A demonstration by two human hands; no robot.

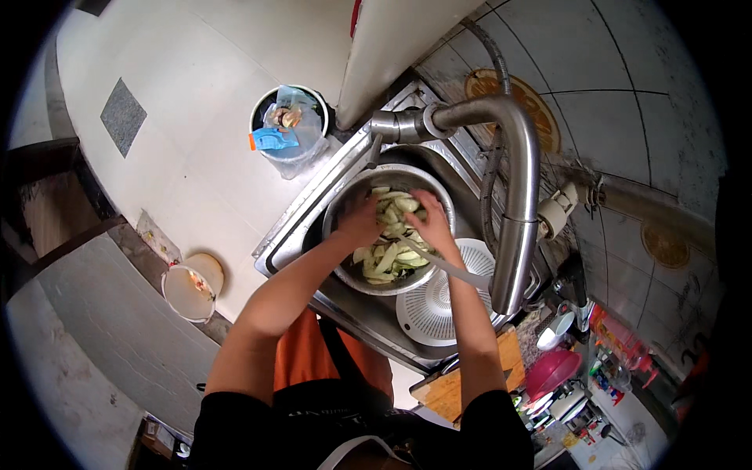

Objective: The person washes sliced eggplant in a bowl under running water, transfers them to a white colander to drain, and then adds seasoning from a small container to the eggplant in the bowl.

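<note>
A round metal bowl (338,205) of pale green cut vegetable pieces (385,257) stands in the sink (317,235). My left hand (360,222) reaches into its left side, its fingers largely hidden among the pieces. My right hand (432,225) is at the right side of the bowl, thumb and fingers apart, touching the pieces. A pale streak (450,268), which looks like running water, slants between the metal faucet (518,235) and the bowl, crossing in front of my right forearm. Beside the bowl lies a white plastic strainer (427,315), partly under that forearm.
A bin (322,100) with plastic bags stands on the floor beyond the sink. To the left is a whitish bucket (196,286). A wooden cutting board (442,392) lies right of the sink, near a pink-red basin (552,373) and dishes. Tiled wall (611,129) rises behind the faucet.
</note>
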